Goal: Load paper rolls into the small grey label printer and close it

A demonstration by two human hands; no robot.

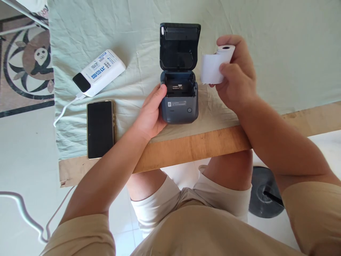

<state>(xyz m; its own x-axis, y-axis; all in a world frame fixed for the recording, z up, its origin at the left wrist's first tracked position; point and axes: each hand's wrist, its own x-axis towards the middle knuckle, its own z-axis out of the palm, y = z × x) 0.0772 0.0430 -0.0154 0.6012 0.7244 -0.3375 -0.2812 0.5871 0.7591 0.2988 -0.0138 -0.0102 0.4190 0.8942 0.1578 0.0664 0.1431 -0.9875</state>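
A small dark label printer (179, 110) is on the cloth in front of me, its lid (179, 49) swung up and its paper bay showing a printed sticker inside. My left hand (153, 112) grips the printer's left side, thumb on the edge by the bay. To the right, my right hand (238, 74) is closed around a white paper roll (226, 55), thumb across its front. A short strip of paper hangs off the roll toward the left, apart from the printer. The far-side fingers are partly hidden by the roll.
At the left lies a white power bank (99, 73) with a cable (64, 110) plugged in. Nearer me, a black phone (100, 129) rests by my left forearm. A green cloth (279, 42) covers the table up to its wooden edge (191, 144).
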